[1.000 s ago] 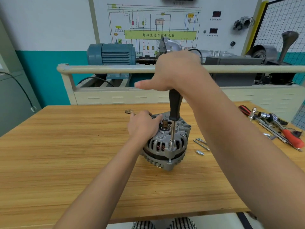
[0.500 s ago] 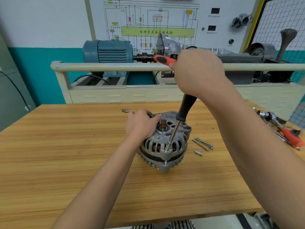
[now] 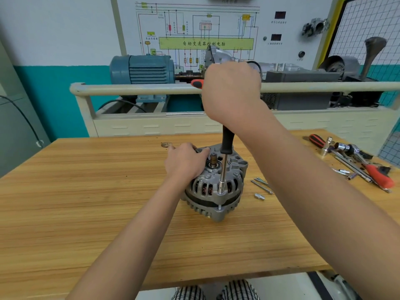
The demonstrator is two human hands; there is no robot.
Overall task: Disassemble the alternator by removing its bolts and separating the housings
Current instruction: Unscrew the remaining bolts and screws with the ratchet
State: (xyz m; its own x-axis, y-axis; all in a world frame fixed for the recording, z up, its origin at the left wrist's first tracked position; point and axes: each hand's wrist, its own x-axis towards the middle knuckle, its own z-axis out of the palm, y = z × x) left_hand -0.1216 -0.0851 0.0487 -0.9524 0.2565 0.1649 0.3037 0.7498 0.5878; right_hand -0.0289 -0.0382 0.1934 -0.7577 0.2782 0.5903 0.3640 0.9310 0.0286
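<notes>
- On the wooden surface (image 3: 86, 202), directly under the two hands, stands one alternator (image 3: 214, 187), shaft end up, its two grey housings joined with a dark band between them.
- One nut driver (image 3: 225, 152) stands nearly upright, its socket tip seated on a bolt (image 3: 220, 192) at the alternator's near edge; its black and red handle runs up into the right hand's grip.
- The right hand (image 3: 231, 94) has its grip clamped round the driver's handle, fingers curled; only the red butt end shows at its left.
- The left hand (image 3: 186, 163) lies just left of the driver shaft, its grip wrapped over the top housing, fingers bent against the casting beside the central shaft.
- To the right of the right-hand grip's tool tip, two long loose bolts (image 3: 262, 186) lie side by side on the surface, with one small socket (image 3: 259, 196) just near them.
- Farther right, well apart, lies a heap of hand tools (image 3: 355, 161); their count cannot be told.
- Beyond the left hand, one small round metal piece (image 3: 166, 144) lies on the surface.
</notes>
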